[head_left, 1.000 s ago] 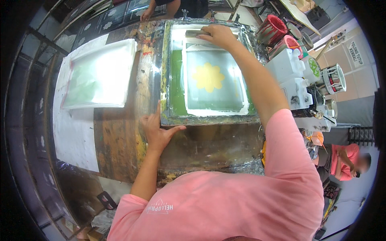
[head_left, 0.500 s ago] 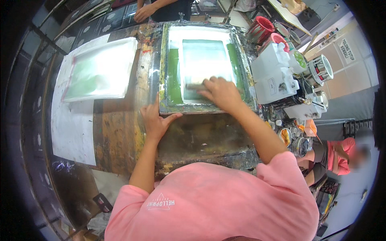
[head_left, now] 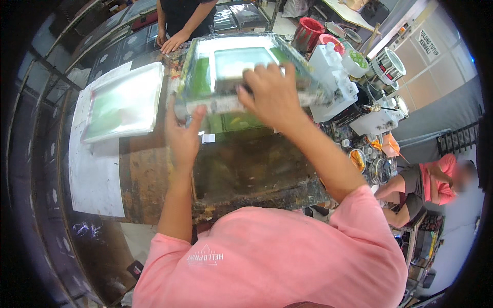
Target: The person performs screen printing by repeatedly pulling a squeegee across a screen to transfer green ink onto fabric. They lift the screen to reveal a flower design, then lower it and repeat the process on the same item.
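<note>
A screen printing frame [head_left: 203, 74] with green borders round a pale middle is tilted up, its near edge raised off the table and blurred by motion. My left hand [head_left: 184, 133] grips its near left corner, thumb at the front edge. My right hand [head_left: 272, 95] is closed over a squeegee [head_left: 228, 84] on the near part of the mesh; the fingers hide much of the tool. Under the raised edge shows a green surface [head_left: 233, 122], with a small white tab [head_left: 208, 138] at its near side.
To the left, a stack of glossy sheets [head_left: 126, 102] lies partly on white paper [head_left: 95, 179]. White jugs [head_left: 328, 77], a red bucket [head_left: 308, 33] and paint tins [head_left: 387, 66] crowd the right. Another person's hands [head_left: 174, 41] rest at the far edge. A person [head_left: 436, 179] sits at right.
The frame's near edge has come up from the table, uncovering the green surface. My left hand has taken hold of its corner. My right hand and the squeegee have risen with it.
</note>
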`<state>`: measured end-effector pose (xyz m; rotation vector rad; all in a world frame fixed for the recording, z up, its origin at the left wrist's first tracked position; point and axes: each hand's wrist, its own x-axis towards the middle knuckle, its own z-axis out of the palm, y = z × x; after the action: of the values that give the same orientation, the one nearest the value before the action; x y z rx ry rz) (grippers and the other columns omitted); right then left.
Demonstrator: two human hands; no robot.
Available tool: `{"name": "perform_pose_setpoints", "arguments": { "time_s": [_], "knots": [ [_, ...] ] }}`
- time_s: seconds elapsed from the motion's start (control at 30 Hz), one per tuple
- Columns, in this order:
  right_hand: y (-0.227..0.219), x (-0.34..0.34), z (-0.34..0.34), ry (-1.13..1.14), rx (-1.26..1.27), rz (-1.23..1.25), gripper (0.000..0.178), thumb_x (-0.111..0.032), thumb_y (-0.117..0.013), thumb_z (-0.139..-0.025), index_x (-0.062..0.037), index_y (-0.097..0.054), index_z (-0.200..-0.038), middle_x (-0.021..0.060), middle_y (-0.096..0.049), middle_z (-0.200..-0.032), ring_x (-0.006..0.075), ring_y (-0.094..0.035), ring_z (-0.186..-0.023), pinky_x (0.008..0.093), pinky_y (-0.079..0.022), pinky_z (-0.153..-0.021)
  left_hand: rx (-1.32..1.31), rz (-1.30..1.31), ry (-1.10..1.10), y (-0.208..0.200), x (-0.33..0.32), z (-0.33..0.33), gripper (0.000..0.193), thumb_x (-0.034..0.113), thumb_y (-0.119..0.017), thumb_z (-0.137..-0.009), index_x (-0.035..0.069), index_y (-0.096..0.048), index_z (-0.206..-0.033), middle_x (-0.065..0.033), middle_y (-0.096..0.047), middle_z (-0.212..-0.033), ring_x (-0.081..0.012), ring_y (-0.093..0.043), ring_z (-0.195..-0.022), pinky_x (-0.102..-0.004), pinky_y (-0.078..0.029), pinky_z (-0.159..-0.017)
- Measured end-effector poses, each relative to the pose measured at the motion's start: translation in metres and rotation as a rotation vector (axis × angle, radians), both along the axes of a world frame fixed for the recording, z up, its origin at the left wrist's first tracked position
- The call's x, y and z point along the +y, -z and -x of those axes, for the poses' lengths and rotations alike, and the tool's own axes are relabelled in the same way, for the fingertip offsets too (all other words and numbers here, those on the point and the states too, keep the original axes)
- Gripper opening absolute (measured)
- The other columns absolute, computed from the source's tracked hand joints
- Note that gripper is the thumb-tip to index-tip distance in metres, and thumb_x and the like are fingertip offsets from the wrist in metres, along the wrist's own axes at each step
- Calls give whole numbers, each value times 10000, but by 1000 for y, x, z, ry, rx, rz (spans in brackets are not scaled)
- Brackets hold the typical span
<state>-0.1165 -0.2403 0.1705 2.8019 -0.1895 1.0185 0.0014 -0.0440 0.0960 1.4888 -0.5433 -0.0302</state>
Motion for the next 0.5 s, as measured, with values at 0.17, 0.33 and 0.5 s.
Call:
{"name": "perform_pose_setpoints", "arguments": {
  "time_s": [0.17, 0.33, 0.5],
  "knots": [
    [-55, -37, -44, -65, -127, 14, 401, -453, -659, -941, -70, -688, -1055, 93, -670, -817, 302, -641, -802, 493, -417, -869, -372, -337, -37, -4, 3, -14, 1049, 418, -797, -915, -79, -205, -1624, -305, -479, -1500, -383, -442, -1411, -463, -301, -1202],
    [-104, -43, -62, -96, -125, -132, 473, -439, -572, -939, -35, -699, -728, 193, -674, -701, 355, -670, -725, 503, -430, -765, -630, -1341, -136, 73, 26, 22, 1106, 758, -511, -944, -49, -209, -1637, -331, -338, -1618, -456, -246, -1550, -704, -19, -1220],
    [-111, -53, -73, -62, -131, -118, 502, -452, -568, -935, -26, -713, -713, 205, -685, -719, 365, -680, -745, 504, -443, -787, -434, -1299, 70, 66, 19, 31, 1105, 788, -506, -930, -42, -273, -1622, -270, -311, -1666, -391, -211, -1588, -730, 41, -1206]
  ]
}}
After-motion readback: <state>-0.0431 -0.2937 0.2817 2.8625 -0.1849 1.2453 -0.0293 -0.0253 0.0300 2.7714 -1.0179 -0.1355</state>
